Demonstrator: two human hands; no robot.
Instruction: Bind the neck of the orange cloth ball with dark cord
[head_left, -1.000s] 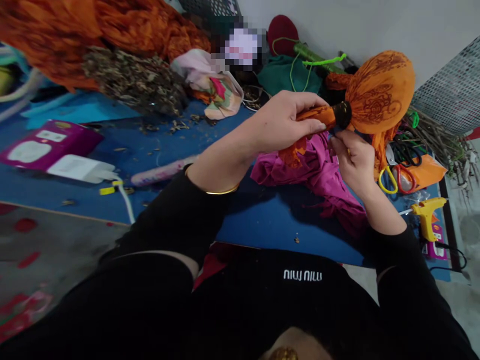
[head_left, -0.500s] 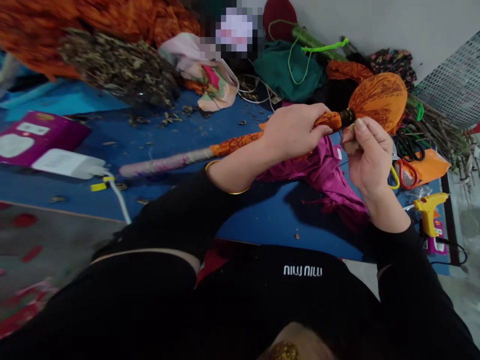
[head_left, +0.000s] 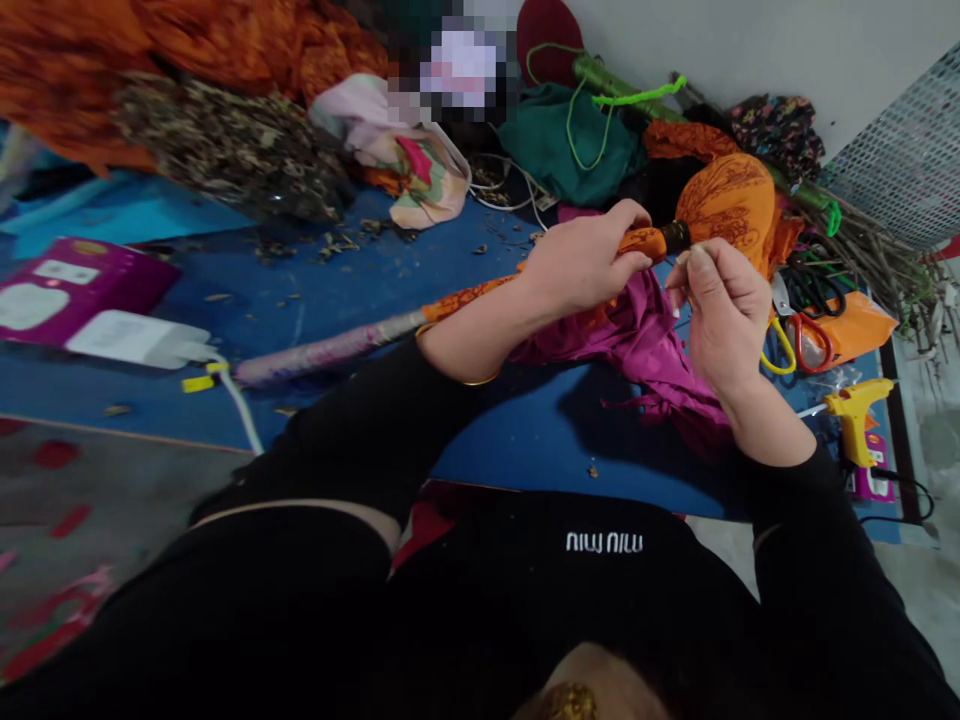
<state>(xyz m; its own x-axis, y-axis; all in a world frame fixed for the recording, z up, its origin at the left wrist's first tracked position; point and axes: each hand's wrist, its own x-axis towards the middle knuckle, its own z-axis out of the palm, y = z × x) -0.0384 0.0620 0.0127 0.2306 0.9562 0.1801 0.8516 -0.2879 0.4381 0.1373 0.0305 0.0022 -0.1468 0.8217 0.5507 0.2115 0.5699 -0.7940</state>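
Observation:
A long stick wrapped in orange patterned cloth point(head_left: 466, 298) slants across the table, its lower end covered in greyish-pink plastic point(head_left: 322, 352). My left hand point(head_left: 574, 262) is closed around its upper part. Beyond that hand the cloth swells into a rounded orange head point(head_left: 729, 200), with a dark band point(head_left: 677, 237) wound about its neck. My right hand point(head_left: 726, 315) is pinched just below the band, thumb against fingers; what is between the fingertips is too small to make out. Under both hands lies a crumpled magenta cloth point(head_left: 637, 345).
Scissors with red and yellow handles point(head_left: 811, 343) and a yellow glue gun point(head_left: 859, 415) lie on the right. A purple box point(head_left: 142, 275) and a white power strip point(head_left: 139, 332) sit at left. Dried plant matter point(head_left: 225, 150), orange cloth point(head_left: 247, 45) and a green cloth point(head_left: 574, 145) are piled behind.
The rounded orange head has shifted a little left and turned. My right hand has moved slightly left, still pinched near the band. My left hand keeps its hold on the stick.

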